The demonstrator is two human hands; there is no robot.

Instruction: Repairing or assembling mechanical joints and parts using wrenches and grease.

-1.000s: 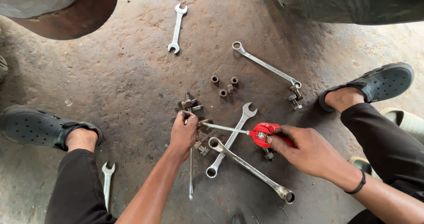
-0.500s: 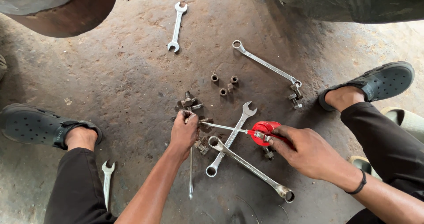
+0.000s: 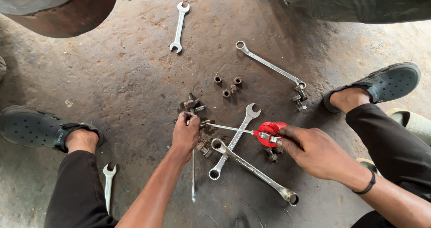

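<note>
Your right hand (image 3: pixel 314 151) grips a red oil can (image 3: pixel 270 131), its thin spout at the rusty bolt (image 3: pixel 205 123) your left hand (image 3: pixel 186 133) pinches; six spanners (image 3: pixel 233 140) lie around.

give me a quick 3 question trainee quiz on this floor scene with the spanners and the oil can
1. True or false: the right hand holds the red oil can.
2. What does the can's thin spout point at? A) a shoe B) the bolt at the left hand C) a lone spanner
3. Fill in: two spanners lie ____ between the hands.

Key:
1. True.
2. B.
3. Crossed: the combination spanner over the ring spanner.
</note>
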